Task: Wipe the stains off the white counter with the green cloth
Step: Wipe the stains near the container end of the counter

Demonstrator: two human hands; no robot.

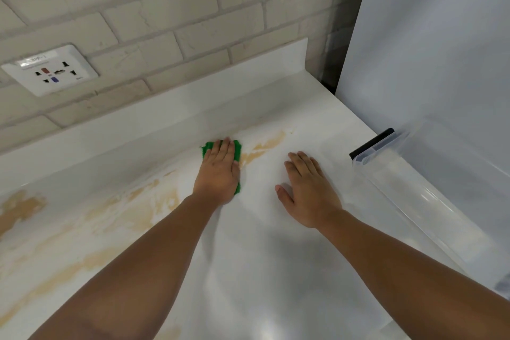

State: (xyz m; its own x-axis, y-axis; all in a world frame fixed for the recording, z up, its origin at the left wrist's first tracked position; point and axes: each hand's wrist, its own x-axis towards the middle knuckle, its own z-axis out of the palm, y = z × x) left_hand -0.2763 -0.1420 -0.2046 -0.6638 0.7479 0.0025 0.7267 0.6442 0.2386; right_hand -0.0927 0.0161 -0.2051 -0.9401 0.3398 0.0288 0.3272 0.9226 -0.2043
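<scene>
My left hand lies flat on the green cloth, fingers straight, pressing it against the white counter near the back upstand. Most of the cloth is hidden under the hand; green shows at the fingertips and by the palm's right edge. A tan stain streaks away just right of the cloth. Larger tan stains spread over the counter's left half. My right hand rests flat and open on bare counter to the right, holding nothing.
A clear plastic bin with a black clip stands at the counter's right edge, against a tall white appliance. A brick wall with a power socket rises behind the low white upstand.
</scene>
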